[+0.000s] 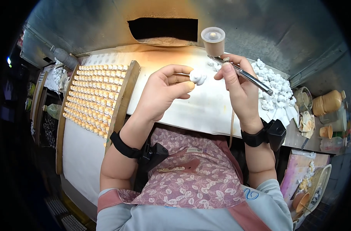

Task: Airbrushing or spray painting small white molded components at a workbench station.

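Between the thumb and fingers of my left hand [165, 90] is a small white figurine [198, 77], held up over the white work surface. My right hand [241, 82] grips a metal airbrush [253, 79], its nozzle end pointing toward the figurine but apart from it. A translucent cup [214, 42] of pale liquid sits on top of the airbrush. To the right lies a heap of unpainted white figurines [273, 84]. On the left, a wood-edged tray [133, 84] bears rows of small figurines [96, 96] tinted orange and white.
A metal booth wall with a dark rectangular opening [164, 30] rises behind the orange-stained work surface. At right stand a plastic jug [327, 103], an orange cup [326, 131] and a crumpled cloth [307, 124]. A basket [318, 188] is lower right. A thin hose [232, 127] hangs below the right hand.
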Action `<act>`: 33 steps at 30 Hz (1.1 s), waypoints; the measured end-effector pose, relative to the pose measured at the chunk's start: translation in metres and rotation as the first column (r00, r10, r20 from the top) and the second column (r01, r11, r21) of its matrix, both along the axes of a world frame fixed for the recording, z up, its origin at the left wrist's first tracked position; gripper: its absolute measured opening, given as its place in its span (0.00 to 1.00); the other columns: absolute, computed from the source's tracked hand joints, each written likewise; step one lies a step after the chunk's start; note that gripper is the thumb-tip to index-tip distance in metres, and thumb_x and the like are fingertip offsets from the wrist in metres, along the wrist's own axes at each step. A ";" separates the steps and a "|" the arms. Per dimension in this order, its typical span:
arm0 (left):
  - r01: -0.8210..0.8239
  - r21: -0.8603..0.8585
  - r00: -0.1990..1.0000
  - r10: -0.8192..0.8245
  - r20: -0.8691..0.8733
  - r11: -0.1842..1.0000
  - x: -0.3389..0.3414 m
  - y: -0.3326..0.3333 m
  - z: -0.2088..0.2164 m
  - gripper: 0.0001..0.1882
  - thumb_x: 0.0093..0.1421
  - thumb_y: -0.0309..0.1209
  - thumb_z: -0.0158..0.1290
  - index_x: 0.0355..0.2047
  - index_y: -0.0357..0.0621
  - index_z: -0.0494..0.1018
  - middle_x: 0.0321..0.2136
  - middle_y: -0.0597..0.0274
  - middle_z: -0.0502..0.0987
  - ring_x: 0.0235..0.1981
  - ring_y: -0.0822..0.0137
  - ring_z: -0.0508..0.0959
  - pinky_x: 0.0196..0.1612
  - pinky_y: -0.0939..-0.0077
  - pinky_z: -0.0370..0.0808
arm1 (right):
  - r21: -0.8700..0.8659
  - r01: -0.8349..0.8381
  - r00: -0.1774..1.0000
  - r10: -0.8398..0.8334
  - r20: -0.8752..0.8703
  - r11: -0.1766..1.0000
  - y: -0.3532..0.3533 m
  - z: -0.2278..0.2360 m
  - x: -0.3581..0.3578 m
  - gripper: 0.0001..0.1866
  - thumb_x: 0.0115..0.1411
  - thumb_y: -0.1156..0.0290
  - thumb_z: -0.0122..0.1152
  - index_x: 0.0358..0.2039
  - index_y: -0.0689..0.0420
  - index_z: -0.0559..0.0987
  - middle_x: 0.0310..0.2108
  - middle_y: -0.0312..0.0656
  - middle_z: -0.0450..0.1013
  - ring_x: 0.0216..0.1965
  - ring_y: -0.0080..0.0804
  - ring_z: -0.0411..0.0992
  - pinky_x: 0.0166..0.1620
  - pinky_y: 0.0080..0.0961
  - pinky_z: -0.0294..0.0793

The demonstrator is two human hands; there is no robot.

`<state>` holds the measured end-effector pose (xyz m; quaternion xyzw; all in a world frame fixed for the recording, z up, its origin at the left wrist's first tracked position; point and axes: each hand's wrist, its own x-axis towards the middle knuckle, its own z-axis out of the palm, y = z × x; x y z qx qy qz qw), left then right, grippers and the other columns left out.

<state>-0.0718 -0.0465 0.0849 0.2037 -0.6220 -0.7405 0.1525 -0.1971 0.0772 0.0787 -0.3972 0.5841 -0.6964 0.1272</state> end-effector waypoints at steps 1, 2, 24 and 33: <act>-0.053 -0.052 0.998 0.052 -0.017 0.997 0.000 -0.004 0.000 0.16 0.47 0.22 0.54 0.38 0.36 0.67 0.31 0.59 0.73 0.33 0.73 0.73 0.32 0.82 0.72 | 0.062 0.026 0.999 -0.027 0.019 0.998 0.003 0.005 -0.003 0.14 0.55 0.65 0.52 0.34 0.64 0.69 0.20 0.34 0.67 0.21 0.14 0.62 0.24 0.12 0.59; -0.106 -0.104 0.994 0.103 -0.037 0.989 -0.001 -0.007 -0.002 0.16 0.47 0.21 0.53 0.38 0.36 0.67 0.32 0.58 0.73 0.34 0.72 0.73 0.33 0.82 0.72 | 0.123 0.051 0.998 -0.056 0.039 0.991 0.006 0.010 -0.006 0.14 0.55 0.64 0.52 0.31 0.64 0.70 0.18 0.33 0.66 0.20 0.14 0.61 0.23 0.12 0.58; -0.440 -0.836 0.865 0.095 -0.493 -0.329 -0.019 -0.029 -0.012 0.13 0.40 0.22 0.56 0.28 0.52 0.71 0.31 0.71 0.72 0.41 0.68 0.68 0.56 0.68 0.45 | -0.014 0.058 0.981 -0.060 -0.187 0.998 0.041 0.074 -0.012 0.12 0.54 0.67 0.47 0.20 0.63 0.69 0.11 0.31 0.60 0.14 0.13 0.55 0.17 0.13 0.53; -0.448 -0.815 0.857 0.083 -0.508 -0.368 -0.022 -0.031 -0.014 0.12 0.40 0.21 0.55 0.25 0.53 0.70 0.29 0.72 0.72 0.40 0.69 0.69 0.56 0.69 0.45 | 0.097 0.007 0.973 0.015 -0.230 0.995 0.051 0.069 -0.010 0.12 0.55 0.67 0.46 0.21 0.62 0.68 0.14 0.29 0.59 0.15 0.11 0.55 0.18 0.10 0.53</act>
